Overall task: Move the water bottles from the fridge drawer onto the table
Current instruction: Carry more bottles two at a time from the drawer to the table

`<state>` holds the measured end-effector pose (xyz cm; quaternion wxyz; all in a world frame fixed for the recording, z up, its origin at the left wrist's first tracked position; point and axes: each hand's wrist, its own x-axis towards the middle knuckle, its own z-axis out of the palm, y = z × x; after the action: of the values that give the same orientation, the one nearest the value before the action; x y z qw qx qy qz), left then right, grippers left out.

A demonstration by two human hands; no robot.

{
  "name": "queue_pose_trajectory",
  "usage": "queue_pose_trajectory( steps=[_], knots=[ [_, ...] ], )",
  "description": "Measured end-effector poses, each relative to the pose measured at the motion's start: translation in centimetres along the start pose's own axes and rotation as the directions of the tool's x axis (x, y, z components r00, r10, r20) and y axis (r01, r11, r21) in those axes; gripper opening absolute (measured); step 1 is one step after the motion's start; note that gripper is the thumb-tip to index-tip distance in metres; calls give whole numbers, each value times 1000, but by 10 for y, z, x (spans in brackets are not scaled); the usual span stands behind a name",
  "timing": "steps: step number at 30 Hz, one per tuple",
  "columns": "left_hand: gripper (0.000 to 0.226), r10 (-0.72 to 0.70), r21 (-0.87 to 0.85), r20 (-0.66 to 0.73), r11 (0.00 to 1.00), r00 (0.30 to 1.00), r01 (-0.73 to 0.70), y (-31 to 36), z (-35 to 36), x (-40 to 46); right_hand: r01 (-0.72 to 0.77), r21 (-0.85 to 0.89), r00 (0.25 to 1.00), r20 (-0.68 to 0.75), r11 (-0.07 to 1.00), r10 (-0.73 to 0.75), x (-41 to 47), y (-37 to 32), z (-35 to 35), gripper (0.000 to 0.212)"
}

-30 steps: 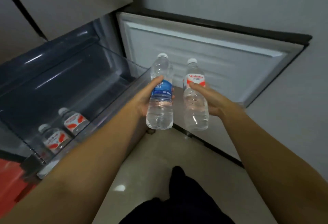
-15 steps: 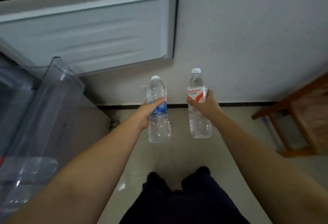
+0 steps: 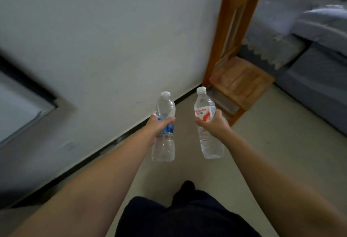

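Gone from view are the clear fridge drawer and most of the white door since a second ago; both arms have swung right toward a grey bed [image 3: 308, 35] and a brown wooden chair [image 3: 238, 78] standing against the pale wall [image 3: 112, 39]. Bare beige floor [image 3: 272, 142] lies open ahead between wall edge and bed edge. Left hand [image 3: 157, 126] has its fingers wrapped round the clear blue-labelled water bottle [image 3: 164, 142]. Right hand [image 3: 213, 123] grips the clear red-labelled water bottle [image 3: 206, 112]. Both bottles are upright in the air, apart.
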<state>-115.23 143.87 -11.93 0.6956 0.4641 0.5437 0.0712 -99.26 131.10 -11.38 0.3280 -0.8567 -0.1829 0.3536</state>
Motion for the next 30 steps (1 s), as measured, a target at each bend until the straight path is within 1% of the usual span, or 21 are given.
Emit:
queue_pose_trajectory(
  steps=[1,3,4,5,6,8,10,12,13,15,17,19,20,21,23,25,27,28,30],
  knots=[
    [62,6,44,28,999,1000,-7,9,20,3,-20,31,999,-29,999,20,5,8,-14,67],
    [59,8,138,92,990,996,-21,21,60,13,-68,106,994,-76,992,76,14,25,-39,69],
    [58,11,201,145,979,989,-41,30,88,18,-96,174,987,-114,980,116,17,39,-57,70],
    [55,23,220,155,974,988,-57,32,93,18,-96,188,985,-122,978,120,19,41,-59,71],
    [51,24,268,213,960,977,-82,38,121,26,-123,249,973,-161,961,167,21,56,-76,70],
    [49,25,299,232,949,972,-96,42,134,29,-130,294,972,-151,947,180,19,60,-84,66],
    [57,5,376,294,918,956,-121,48,173,41,-162,369,950,-194,915,247,22,81,-109,63],
    [71,-4,430,337,890,942,-150,54,199,50,-190,412,934,-204,891,294,26,95,-125,62],
    [78,-24,475,364,865,931,-163,57,216,59,-200,432,923,-220,879,317,30,105,-135,63],
    [82,-43,535,420,818,907,-209,64,248,75,-209,472,895,-261,857,362,42,123,-153,71],
    [89,-66,582,486,769,872,-266,71,281,94,-225,499,856,-308,837,414,55,138,-170,77],
    [95,-86,616,555,711,827,-340,81,316,113,-231,540,816,-345,809,464,65,142,-187,71],
    [93,-114,638,589,673,800,-374,88,342,127,-233,576,784,-365,784,501,71,143,-200,67],
    [90,-123,655,602,641,789,-400,93,354,134,-236,585,768,-376,776,518,75,142,-206,64],
    [83,-174,691,634,565,754,-451,109,395,149,-238,632,707,-408,737,578,88,148,-226,64],
    [80,-206,704,659,505,723,-499,124,429,151,-232,667,650,-436,708,623,99,153,-241,64],
    [71,-229,698,688,469,689,-541,133,461,153,-242,699,588,-446,673,675,106,158,-255,64],
    [68,-244,702,692,447,679,-554,135,479,155,-244,719,555,-447,651,702,107,161,-261,65],
    [69,-264,716,688,396,675,-575,133,508,156,-227,755,508,-448,616,736,107,170,-272,67]
  ],
)
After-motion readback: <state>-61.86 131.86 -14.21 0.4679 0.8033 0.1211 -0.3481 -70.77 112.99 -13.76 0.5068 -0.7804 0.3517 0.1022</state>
